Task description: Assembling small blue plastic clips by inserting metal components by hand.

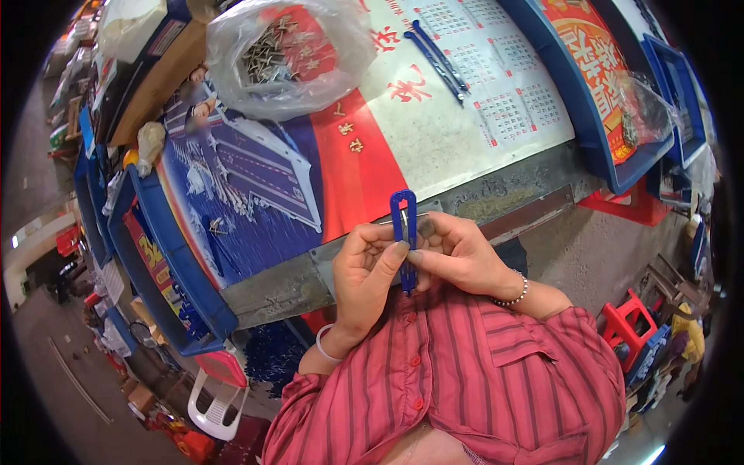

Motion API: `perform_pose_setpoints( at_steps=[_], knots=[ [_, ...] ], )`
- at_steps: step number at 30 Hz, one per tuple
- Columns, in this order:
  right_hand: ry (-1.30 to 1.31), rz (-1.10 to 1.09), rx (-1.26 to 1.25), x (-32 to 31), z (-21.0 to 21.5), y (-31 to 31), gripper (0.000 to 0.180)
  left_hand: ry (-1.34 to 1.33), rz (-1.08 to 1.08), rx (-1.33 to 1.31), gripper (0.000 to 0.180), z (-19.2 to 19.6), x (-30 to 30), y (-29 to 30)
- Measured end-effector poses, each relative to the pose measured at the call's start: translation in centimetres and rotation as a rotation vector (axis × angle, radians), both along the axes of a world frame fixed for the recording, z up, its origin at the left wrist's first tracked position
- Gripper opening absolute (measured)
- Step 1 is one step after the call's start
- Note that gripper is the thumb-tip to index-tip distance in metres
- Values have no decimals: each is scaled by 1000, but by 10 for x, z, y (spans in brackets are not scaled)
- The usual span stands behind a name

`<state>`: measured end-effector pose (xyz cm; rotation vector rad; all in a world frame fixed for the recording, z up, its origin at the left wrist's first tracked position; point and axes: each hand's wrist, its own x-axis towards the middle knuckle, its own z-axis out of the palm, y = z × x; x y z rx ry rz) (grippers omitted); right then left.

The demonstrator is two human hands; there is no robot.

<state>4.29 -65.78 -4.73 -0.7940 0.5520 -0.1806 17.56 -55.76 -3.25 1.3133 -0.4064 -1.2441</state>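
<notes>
A long, narrow blue plastic piece (397,205) with a slot down its middle stands upright before my chest, at the table's near edge. My left hand (363,267) is closed round its left side, thumb pressed on its front. My right hand (463,254) pinches it from the right, thumb tip against its lower half. A small shiny metal part (403,220) shows in the slot near the top; its shape is partly hidden. On the table farther off lie slim blue plastic pieces (435,60), side by side.
An open clear plastic bag (329,94) of small metal parts (270,58) sits at the far left on the poster-covered table (496,159). Blue trays stand at the left (203,291) and right (593,128). A red stool (628,325) and a white-and-red chair (213,403) are on the floor.
</notes>
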Motion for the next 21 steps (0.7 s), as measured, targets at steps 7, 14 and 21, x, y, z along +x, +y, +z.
perform_pose_setpoints(
  at_steps=[7,14,21],
  knots=[
    [52,84,-100,1,2,10,15,58,59,-46,15,-4,0,11],
    [48,123,-114,8,1,15,17,29,59,-92,14,-8,4,22],
    [65,76,-49,9,2,19,17,75,67,-71,15,-9,3,25]
  ],
)
